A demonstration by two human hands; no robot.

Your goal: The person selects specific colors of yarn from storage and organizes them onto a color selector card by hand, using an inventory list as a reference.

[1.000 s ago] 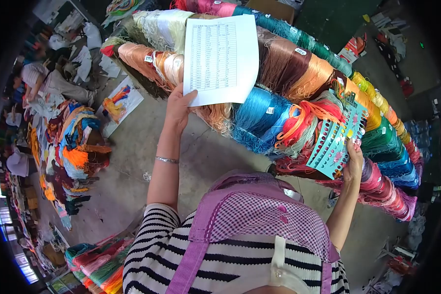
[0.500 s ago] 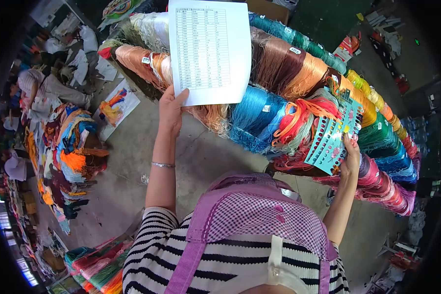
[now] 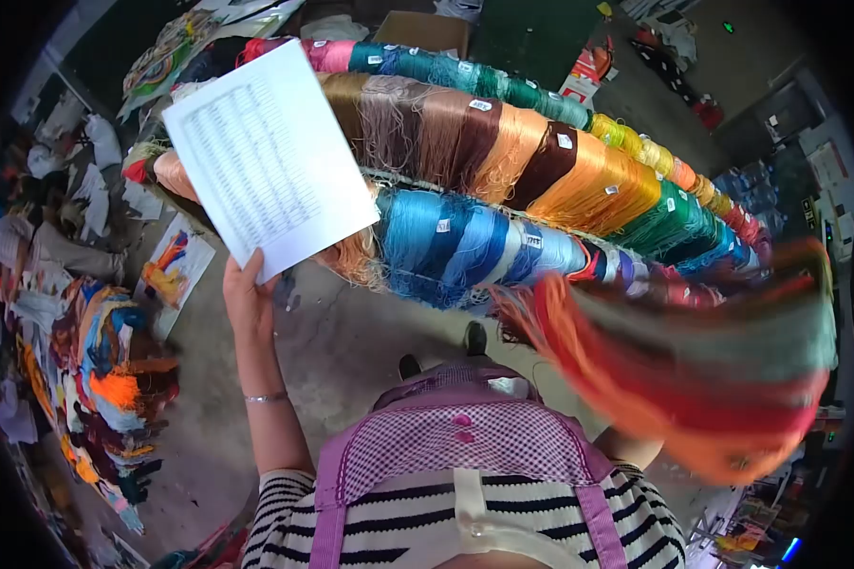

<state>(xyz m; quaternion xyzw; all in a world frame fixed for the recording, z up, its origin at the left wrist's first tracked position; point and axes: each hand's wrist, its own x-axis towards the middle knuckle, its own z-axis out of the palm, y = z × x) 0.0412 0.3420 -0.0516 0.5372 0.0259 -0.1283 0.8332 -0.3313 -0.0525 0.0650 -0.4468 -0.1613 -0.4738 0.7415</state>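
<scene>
My left hand [image 3: 249, 294] grips the lower corner of a white printed sheet [image 3: 266, 156], tilted in front of the thread rack. Lines of a table show on the paper, too small to read. At the right, a bundle of orange, red and grey-green threads [image 3: 702, 360] hangs raised in the air, smeared by motion. My right forearm [image 3: 628, 448] runs up behind it; the bundle hides the hand and its fingers. Beyond the sheet, hanks of blue thread [image 3: 427, 237] and orange thread [image 3: 588, 185] hang in rows with small white number tags.
Piles of coloured yarn [image 3: 128, 379] lie at the left, near a person [image 3: 52, 247] bent over there. Another white sheet with yarn [image 3: 176, 270] is on the floor. A cardboard box [image 3: 422, 33] stands behind the rack.
The sheet has moved left and tilted. My right arm has pulled back, and the thread bundle has swung off the rack to the right. The teal card with holes is out of sight.
</scene>
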